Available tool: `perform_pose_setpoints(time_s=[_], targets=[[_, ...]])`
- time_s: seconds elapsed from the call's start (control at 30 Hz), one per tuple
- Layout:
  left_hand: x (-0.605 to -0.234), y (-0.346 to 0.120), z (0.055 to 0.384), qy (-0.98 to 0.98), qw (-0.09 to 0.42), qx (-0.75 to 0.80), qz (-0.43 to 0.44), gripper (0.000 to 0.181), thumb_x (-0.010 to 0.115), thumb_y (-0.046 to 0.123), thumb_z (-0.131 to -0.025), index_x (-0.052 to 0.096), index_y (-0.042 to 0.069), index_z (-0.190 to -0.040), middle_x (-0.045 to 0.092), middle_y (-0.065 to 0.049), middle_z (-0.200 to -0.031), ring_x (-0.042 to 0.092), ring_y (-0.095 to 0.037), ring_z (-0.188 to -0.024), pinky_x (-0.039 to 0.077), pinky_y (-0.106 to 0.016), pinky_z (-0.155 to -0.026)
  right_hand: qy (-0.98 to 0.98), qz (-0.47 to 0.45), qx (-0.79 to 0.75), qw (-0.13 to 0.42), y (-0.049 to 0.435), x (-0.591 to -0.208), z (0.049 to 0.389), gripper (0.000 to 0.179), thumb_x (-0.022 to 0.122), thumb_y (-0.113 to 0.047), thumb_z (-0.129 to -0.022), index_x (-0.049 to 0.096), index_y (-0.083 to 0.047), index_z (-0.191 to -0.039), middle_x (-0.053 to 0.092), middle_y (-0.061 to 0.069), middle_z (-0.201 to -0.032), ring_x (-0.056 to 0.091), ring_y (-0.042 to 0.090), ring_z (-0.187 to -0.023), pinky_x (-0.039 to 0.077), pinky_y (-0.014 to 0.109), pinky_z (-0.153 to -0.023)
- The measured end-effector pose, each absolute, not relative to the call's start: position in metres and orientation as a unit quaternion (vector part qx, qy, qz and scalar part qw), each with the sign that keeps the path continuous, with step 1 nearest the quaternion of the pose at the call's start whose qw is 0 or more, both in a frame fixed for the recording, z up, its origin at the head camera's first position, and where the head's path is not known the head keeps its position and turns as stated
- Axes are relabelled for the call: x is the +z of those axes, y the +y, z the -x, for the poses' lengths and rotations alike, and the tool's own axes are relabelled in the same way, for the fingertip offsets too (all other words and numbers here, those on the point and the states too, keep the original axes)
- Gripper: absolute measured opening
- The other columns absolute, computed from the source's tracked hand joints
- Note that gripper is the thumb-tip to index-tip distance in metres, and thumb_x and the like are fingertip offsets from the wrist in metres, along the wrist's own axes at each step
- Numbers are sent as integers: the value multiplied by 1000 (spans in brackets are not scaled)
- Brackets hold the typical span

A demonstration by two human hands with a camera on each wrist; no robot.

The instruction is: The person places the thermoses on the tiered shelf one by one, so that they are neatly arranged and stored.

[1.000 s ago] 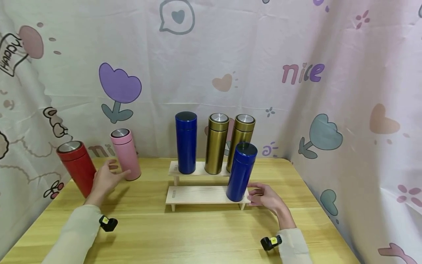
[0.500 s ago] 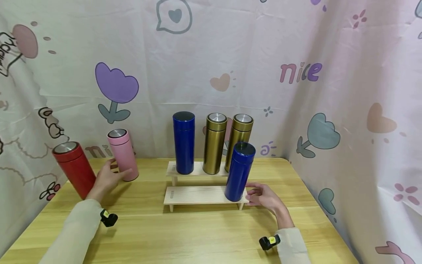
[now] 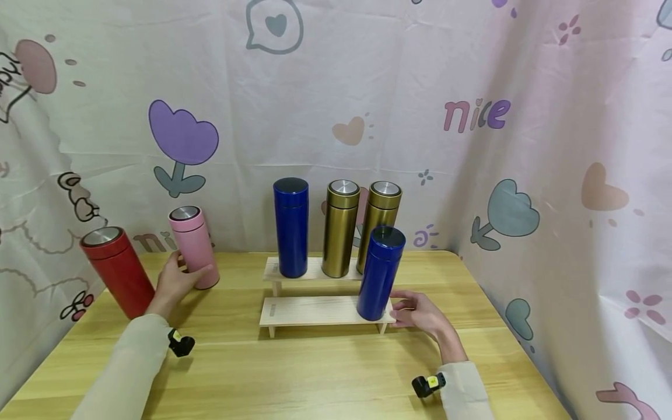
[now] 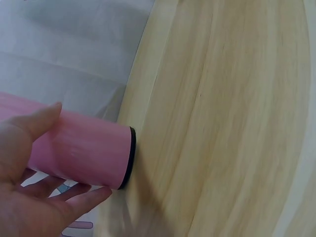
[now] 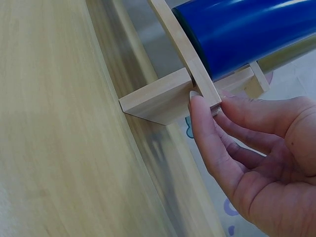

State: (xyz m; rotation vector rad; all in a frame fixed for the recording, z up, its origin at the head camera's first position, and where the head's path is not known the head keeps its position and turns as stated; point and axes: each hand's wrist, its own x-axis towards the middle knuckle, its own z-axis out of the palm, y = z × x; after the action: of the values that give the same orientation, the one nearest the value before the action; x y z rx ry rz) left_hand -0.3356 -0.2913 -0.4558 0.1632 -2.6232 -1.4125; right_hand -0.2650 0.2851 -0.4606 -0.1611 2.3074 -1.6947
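Observation:
My left hand (image 3: 174, 286) has its thumb and fingers on either side of a pink thermos flask (image 3: 193, 244), low on its body, as the left wrist view also shows. The flask's dark base ring (image 4: 129, 159) is close over the table. To its left stands a red thermos flask (image 3: 119, 271). On the right, my right hand (image 3: 422, 315) pinches the end of the lower wooden shelf (image 3: 310, 311) between thumb and fingers. A blue flask (image 3: 379, 277) stands upright on that shelf's right end, just beside those fingertips.
Behind the lower shelf is a higher wooden shelf (image 3: 317, 267). It bears another blue flask (image 3: 292, 230) and two gold flasks, one in the middle (image 3: 340, 236) and one at right. The wooden table (image 3: 294, 373) ends at a patterned curtain (image 3: 388, 87).
My left hand has closed in on the pink flask, its fingers now round the lower body. My right hand stays at the shelf's end. The whole view has shifted slightly.

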Motion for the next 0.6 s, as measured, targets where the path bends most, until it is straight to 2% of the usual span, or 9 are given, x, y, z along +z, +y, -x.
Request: perform_pose_setpoints(time_s=[0.6], targets=[[-456,-288,337,-871,89,-479,-61,101,71,42,-97,10,-6,-161,27,-39,-160,36,-59,-141,39,-71,-112,795,59,-588,136,286,-462,267,58,69,-1,-95,45,10,-147,61,20,-112,72,21,-88,64,46,-87]])
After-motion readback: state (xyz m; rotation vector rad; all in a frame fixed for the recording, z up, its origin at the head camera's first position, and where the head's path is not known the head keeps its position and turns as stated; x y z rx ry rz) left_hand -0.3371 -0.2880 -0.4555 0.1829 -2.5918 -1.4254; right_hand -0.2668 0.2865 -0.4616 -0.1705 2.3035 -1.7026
